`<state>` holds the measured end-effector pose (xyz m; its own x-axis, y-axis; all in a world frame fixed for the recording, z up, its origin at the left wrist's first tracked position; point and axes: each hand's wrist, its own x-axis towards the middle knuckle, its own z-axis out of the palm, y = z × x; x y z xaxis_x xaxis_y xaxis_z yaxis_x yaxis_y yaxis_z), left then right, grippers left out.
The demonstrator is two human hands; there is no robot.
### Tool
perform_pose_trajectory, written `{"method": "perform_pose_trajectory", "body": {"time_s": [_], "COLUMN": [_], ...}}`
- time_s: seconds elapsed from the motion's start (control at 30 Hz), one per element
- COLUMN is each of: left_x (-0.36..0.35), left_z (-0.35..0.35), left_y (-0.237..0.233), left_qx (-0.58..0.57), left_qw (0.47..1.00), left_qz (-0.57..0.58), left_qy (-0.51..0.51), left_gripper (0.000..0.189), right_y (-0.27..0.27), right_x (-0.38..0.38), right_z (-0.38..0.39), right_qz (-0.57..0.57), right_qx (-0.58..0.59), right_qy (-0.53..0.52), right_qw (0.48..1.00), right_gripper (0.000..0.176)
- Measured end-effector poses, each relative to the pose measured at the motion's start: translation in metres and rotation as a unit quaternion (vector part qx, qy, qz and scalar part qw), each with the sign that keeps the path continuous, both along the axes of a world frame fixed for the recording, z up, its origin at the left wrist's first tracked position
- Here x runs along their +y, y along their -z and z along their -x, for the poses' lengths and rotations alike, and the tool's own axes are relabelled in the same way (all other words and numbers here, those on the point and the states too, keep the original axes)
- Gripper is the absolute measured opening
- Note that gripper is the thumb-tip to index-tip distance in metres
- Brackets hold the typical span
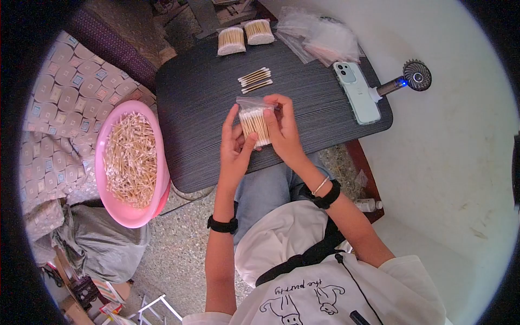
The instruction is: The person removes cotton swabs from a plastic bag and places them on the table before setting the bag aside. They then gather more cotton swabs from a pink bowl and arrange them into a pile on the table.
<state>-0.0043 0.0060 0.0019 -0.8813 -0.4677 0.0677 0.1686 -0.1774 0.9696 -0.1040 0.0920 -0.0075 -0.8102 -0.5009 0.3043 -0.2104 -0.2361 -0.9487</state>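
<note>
Between my two hands, over the near part of the table, is a clear plastic bag of cotton swabs, their wooden sticks side by side. My left hand grips its left side and lower edge, thumb across the front. On the right side, my right hand holds the bag near its top corner with the thumb on the front. A few loose cotton swabs lie on the table just beyond the bag. Farther back sit two filled bags of cotton swabs, close together.
The dark table carries a stack of clear plastic bags at its back right. A phone and a small fan are at the right edge, near the wall. A pink basin heaped with cotton swabs stands left.
</note>
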Motion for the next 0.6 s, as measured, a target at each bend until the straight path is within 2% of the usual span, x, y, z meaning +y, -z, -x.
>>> {"method": "perform_pose_trajectory", "body": {"time_s": [0.1,0.2,0.4,0.6], "left_x": [0.003,-0.002,-0.004,-0.002], "left_z": [0.001,-0.006,-0.003,-0.001], "left_y": [-0.003,0.002,0.010,0.011], "left_qx": [0.019,-0.008,0.032,0.008], "left_qw": [0.999,1.000,0.999,0.997], "left_qz": [-0.010,-0.024,0.032,0.066], "left_qy": [-0.032,-0.012,-0.010,-0.050], "left_gripper": [0.061,0.060,0.060,0.059], "right_y": [-0.009,-0.009,-0.011,-0.012], "right_x": [0.000,0.002,0.002,0.003], "right_z": [-0.003,-0.001,0.000,0.000], "right_qz": [0.037,0.015,-0.008,-0.024], "right_qx": [-0.024,-0.068,-0.029,-0.002], "right_qy": [-0.009,-0.058,-0.060,-0.069], "right_qw": [0.999,0.996,0.998,0.997], "right_gripper": [0.033,0.037,0.036,0.034]}}
